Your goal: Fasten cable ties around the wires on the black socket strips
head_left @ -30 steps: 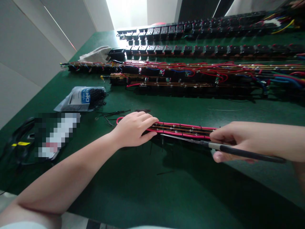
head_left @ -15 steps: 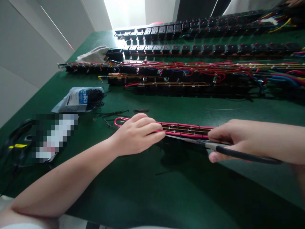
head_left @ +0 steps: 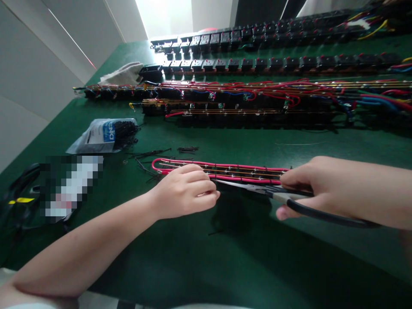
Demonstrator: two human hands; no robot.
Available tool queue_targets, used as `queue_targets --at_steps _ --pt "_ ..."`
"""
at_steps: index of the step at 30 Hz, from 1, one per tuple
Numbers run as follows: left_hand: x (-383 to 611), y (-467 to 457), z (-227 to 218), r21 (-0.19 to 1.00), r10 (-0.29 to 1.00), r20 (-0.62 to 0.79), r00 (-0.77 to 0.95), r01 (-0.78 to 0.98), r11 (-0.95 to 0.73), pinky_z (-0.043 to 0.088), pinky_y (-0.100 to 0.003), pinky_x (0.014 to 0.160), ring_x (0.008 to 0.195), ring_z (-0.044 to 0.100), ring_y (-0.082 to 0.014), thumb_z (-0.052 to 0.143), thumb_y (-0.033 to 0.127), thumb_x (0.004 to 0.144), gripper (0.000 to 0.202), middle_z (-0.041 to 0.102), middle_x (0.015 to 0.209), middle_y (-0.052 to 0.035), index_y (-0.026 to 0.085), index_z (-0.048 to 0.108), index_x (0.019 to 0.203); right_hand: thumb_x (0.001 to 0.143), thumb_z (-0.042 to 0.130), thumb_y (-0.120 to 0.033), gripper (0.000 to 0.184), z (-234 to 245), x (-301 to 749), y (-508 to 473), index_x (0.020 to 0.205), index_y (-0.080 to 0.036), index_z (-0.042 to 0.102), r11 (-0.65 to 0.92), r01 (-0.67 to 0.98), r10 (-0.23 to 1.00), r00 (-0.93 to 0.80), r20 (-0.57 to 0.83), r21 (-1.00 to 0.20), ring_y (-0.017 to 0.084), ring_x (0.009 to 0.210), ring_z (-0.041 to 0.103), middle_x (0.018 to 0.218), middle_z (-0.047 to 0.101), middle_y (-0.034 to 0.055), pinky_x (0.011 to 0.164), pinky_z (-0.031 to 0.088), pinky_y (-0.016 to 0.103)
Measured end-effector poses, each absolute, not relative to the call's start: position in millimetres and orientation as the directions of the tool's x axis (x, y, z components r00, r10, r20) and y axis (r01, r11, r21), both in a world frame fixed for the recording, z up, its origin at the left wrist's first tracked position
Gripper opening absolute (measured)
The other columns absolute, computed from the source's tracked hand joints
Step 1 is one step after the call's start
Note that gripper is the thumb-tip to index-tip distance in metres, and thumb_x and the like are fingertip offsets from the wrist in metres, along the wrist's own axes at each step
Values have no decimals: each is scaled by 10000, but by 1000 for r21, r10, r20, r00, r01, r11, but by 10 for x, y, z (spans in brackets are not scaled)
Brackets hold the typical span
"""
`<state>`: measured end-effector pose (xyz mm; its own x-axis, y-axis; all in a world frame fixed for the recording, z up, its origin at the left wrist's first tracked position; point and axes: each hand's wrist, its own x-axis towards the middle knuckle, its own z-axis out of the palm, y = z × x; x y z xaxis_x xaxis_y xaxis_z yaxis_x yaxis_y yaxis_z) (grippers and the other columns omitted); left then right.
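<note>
On the table lies a narrow wired strip (head_left: 244, 171) with a red wire looped around its edge and black cable ties along it. My left hand (head_left: 185, 191) is at the strip's near edge, toward its left end, with fingers curled together; what they pinch, if anything, is hidden. My right hand (head_left: 312, 184) grips a pair of scissors (head_left: 257, 188) with black handles, beside the strip's right part. The blades point left along the near edge, and their tips reach my left fingers. The strip's right end is hidden behind my right hand.
A plastic bag of black cable ties (head_left: 106, 135) lies left, with loose ties (head_left: 188, 149) nearby. Black cables (head_left: 19, 199) are at the far left. Long wired assemblies (head_left: 241, 109) and rows of black modules (head_left: 231, 64) span the back, beside a whitish cloth (head_left: 120, 74).
My left hand has shifted down and slightly left, off the strip's top toward its near edge. The scissors have moved a little left, and their handles have spread slightly.
</note>
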<state>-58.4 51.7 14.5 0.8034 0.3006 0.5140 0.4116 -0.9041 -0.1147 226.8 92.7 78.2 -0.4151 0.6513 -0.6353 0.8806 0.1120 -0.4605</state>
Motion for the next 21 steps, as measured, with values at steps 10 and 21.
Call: queue_targets --at_steps 10,21 --pt "-614 522 123 -48 327 511 795 406 -912 534 -278 801 782 669 -111 641 194 952 214 769 882 36 204 629 739 653 759 -653 435 649 2396 1094 709 -223 725 78 887 491 -431 -757 -455 206 539 568 660 667 57 487 421 328" --pt "-655 564 91 39 353 507 786 388 -921 530 -292 815 779 681 -118 630 216 962 207 776 875 25 208 662 757 664 743 -697 486 675 2330 1088 741 -218 705 -6 918 445 -352 -823 -396 152 456 482 572 584 26 438 338 302"
